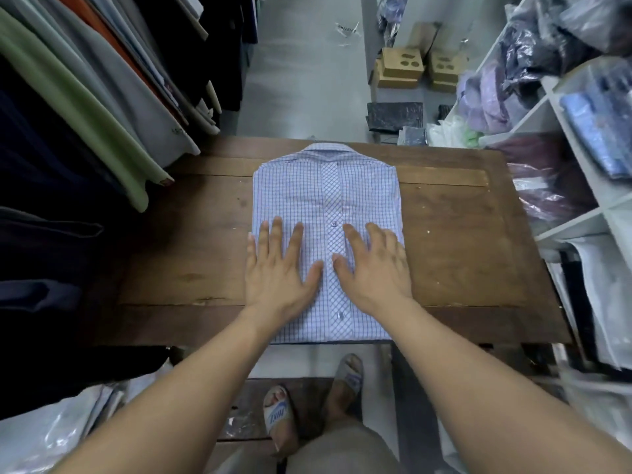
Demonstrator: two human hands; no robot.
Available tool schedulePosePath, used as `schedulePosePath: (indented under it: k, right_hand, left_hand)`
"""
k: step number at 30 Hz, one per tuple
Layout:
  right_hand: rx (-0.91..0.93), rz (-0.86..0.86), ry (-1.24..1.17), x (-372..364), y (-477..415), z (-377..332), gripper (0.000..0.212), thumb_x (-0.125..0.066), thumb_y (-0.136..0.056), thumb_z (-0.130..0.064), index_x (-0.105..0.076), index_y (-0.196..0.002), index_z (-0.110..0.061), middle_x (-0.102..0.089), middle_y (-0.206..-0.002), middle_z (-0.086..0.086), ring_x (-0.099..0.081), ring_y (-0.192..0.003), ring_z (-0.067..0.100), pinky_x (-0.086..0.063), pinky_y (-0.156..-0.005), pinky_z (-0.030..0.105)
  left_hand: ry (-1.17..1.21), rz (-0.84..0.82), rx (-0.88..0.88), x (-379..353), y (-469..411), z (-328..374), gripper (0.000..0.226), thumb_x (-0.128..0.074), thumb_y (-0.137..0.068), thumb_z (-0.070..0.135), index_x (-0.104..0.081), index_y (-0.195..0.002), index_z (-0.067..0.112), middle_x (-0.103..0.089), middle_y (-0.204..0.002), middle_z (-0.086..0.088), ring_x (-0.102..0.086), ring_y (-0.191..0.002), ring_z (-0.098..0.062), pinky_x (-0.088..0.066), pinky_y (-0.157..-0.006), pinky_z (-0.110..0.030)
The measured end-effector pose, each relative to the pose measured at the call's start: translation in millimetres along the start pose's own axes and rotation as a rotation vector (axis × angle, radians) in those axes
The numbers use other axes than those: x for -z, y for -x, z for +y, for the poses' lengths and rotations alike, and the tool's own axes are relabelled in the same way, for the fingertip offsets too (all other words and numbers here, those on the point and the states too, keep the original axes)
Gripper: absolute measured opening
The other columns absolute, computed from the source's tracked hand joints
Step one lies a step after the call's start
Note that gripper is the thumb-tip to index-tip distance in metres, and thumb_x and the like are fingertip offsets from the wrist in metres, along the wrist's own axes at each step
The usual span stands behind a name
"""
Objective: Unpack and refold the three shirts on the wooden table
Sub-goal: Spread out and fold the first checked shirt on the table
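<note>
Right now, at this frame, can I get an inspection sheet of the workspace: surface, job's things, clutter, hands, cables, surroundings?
Surface: wooden table, dark, scuffed boards.
Job's things: one folded checked shirt, buttoned front up, collar away from the person; no other shirts seen on the table.
Clutter: clear plastic wrapper on the floor beyond the table.
Grippers: left hand and right hand flat on the shirt's near half, fingers straight.
Cables: nothing seen.
Surroundings: fabrics at left; white shelves of bagged garments at right; cardboard boxes beyond.
</note>
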State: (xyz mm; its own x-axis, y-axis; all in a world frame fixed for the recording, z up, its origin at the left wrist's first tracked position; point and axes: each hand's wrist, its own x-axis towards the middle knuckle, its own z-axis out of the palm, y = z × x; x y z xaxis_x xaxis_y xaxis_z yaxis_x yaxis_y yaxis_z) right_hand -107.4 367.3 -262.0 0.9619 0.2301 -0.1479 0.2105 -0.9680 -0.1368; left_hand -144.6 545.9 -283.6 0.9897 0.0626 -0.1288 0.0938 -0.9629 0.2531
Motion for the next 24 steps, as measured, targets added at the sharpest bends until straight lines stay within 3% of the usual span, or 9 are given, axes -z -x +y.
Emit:
schedulePosePath:
  k: [3,6,10,16,18,20,22,24]
  right_hand:
    - [-0.06,-0.106,-0.056,-14,20,3,0.066,-0.018,-0.101,-0.065,-0.011,-0.16,-0.037,-0.004,-0.168,0.01,-0.002,-0.154,0.032,-0.003,-0.125,0.047]
    - [-0.066,-0.104,-0.064,-28,26,8,0.069,-0.006,-0.098,-0.071,0.004,-0.159,-0.04,0.018,-0.168,0.002,0.021,-0.153,0.026,0.011,-0.124,0.046]
    - [-0.077,-0.056,-0.023,-40,24,12,0.072,0.0,-0.096,-0.073,0.005,-0.16,-0.039,0.02,-0.167,0.001,0.025,-0.152,0.024,0.01,-0.124,0.047]
    - [-0.074,-0.065,0.012,-42,23,12,0.074,0.003,-0.095,-0.073,0.011,-0.159,-0.037,0.023,-0.166,0.001,0.027,-0.151,0.024,0.012,-0.124,0.046]
    - [-0.077,-0.088,0.003,-39,23,11,0.075,0.0,-0.095,-0.072,0.011,-0.159,-0.034,0.022,-0.166,0.002,0.026,-0.151,0.025,0.011,-0.124,0.047]
    - [-0.084,-0.107,-0.012,-33,21,8,0.075,-0.009,-0.098,-0.069,0.008,-0.16,-0.03,0.015,-0.168,0.005,0.018,-0.153,0.03,0.008,-0.124,0.048]
    - [-0.072,-0.065,0.003,-22,16,0,0.073,-0.029,-0.099,-0.06,-0.004,-0.16,-0.027,-0.004,-0.166,0.013,-0.001,-0.152,0.038,-0.001,-0.123,0.051]
    - [-0.013,0.009,0.022,-6,4,-15,0.075,-0.048,-0.091,-0.046,-0.018,-0.156,-0.024,-0.018,-0.16,0.015,-0.018,-0.143,0.037,-0.013,-0.12,0.052]
  left_hand:
    - [-0.036,-0.063,0.019,-13,15,-13,0.079,0.0,-0.093,0.076,0.012,-0.159,0.036,0.023,-0.166,-0.006,0.029,-0.151,-0.025,0.015,-0.123,-0.05]
    - [-0.049,-0.025,0.006,-18,17,-19,0.079,0.002,-0.091,0.08,0.011,-0.159,0.039,0.022,-0.166,-0.004,0.03,-0.15,-0.023,0.015,-0.122,-0.05]
    - [-0.026,0.003,0.011,-20,16,-19,0.079,-0.004,-0.092,0.08,0.003,-0.16,0.039,0.017,-0.168,-0.006,0.026,-0.152,-0.026,0.011,-0.124,-0.05]
    - [0.005,-0.03,0.067,-20,18,-20,0.08,-0.005,-0.09,0.083,0.009,-0.158,0.044,0.027,-0.164,-0.012,0.028,-0.15,-0.03,0.013,-0.124,-0.047]
    - [0.089,-0.022,0.075,-16,17,-20,0.075,-0.012,-0.095,0.077,-0.002,-0.159,0.041,0.017,-0.167,-0.011,0.019,-0.154,-0.029,0.01,-0.125,-0.045]
    - [0.235,0.079,0.127,-5,13,-20,0.064,-0.031,-0.1,0.062,-0.029,-0.155,0.03,-0.011,-0.167,-0.012,-0.009,-0.154,-0.03,-0.007,-0.126,-0.046]
    - [0.325,0.185,0.205,9,4,-19,0.052,-0.049,-0.099,0.042,-0.046,-0.145,0.018,-0.034,-0.157,-0.011,-0.034,-0.143,-0.029,-0.025,-0.12,-0.046]
    - [0.386,0.205,0.283,21,-10,-17,0.049,-0.056,-0.097,0.03,-0.048,-0.143,0.017,-0.042,-0.149,-0.008,-0.045,-0.134,-0.029,-0.036,-0.113,-0.046]
